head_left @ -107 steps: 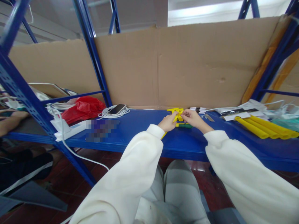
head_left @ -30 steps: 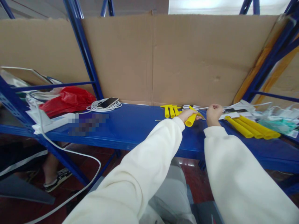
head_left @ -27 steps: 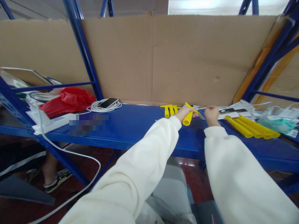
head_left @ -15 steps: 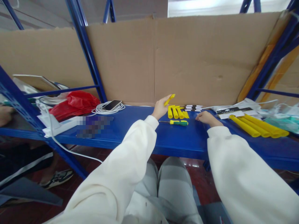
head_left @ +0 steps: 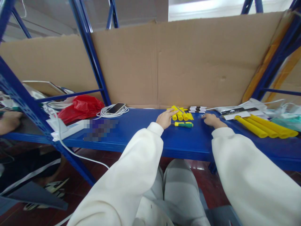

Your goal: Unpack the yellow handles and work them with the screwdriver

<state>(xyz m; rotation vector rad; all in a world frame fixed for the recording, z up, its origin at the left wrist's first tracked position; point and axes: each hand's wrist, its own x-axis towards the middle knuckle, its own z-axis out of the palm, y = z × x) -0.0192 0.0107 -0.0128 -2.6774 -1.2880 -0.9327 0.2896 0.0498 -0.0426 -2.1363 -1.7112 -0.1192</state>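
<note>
The left hand grips a yellow piece, probably light, stiff plastic best held around its body, near the blue counter's back edge; whether the right hand pinches anything cannot be told.

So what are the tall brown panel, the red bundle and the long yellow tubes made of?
Tall brown panel: matte cardboard, judging by its crease and ragged top edge.
Red bundle: probably thin plastic film, crinkled with a slight shine.
Long yellow tubes: likely plastic, smooth and evenly coloured, though painted metal is possible.
</note>
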